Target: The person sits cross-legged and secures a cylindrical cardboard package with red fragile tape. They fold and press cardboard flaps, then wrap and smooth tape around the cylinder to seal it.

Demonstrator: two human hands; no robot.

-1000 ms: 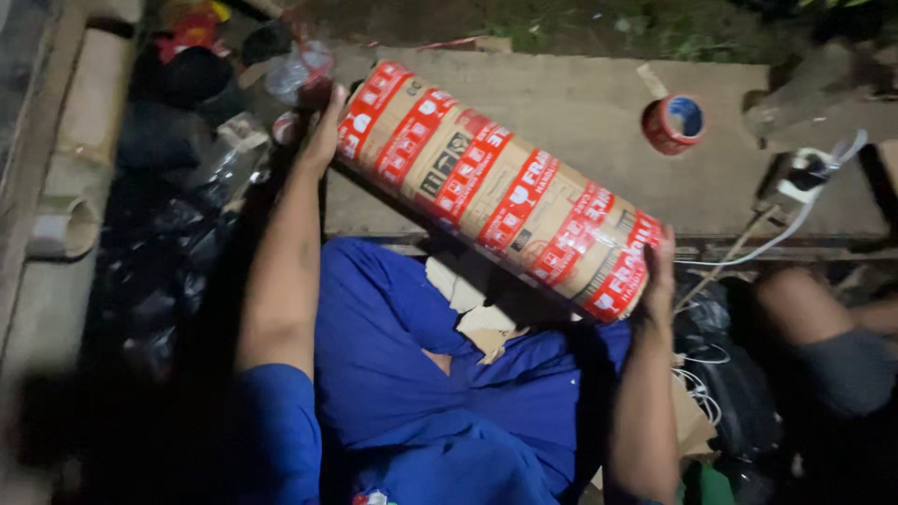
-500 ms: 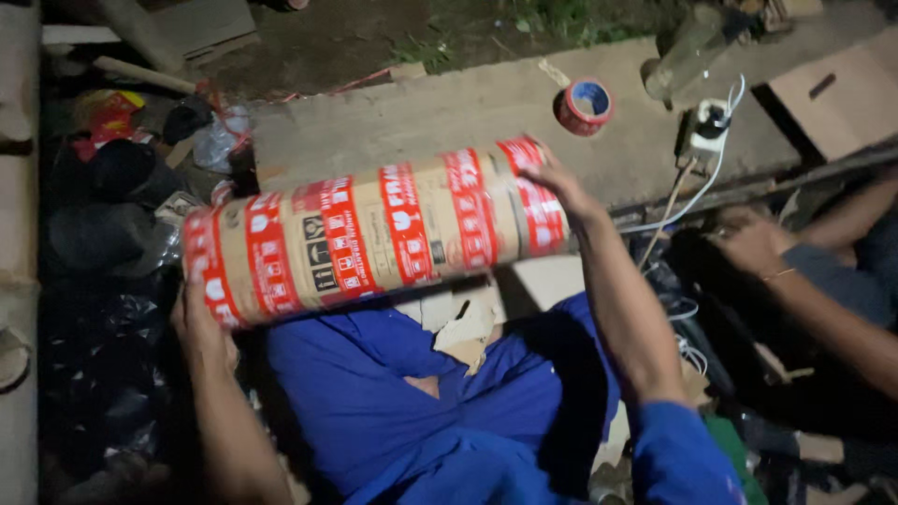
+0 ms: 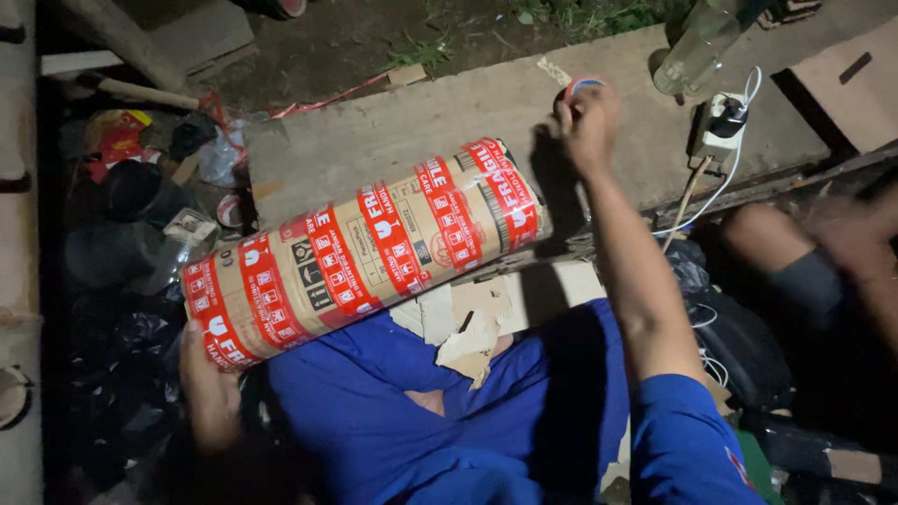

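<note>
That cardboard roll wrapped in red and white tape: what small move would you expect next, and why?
Probably lifting the tape roll off the concrete slab and bringing it to the cardboard roll wrapped in red and white tape. The right hand is on the tape roll, the left hand props the cardboard roll's lower end, and bare cardboard shows between the bands.

Left hand (image 3: pixel 208 388) low at lower left, fingers curled upward, forearm mostly in shadow. Right arm stretched forward and up, blue short sleeve at shoulder, forearm bare. Right hand (image 3: pixel 587 126) far ahead, fingers bent closed, knuckles toward camera.
</note>
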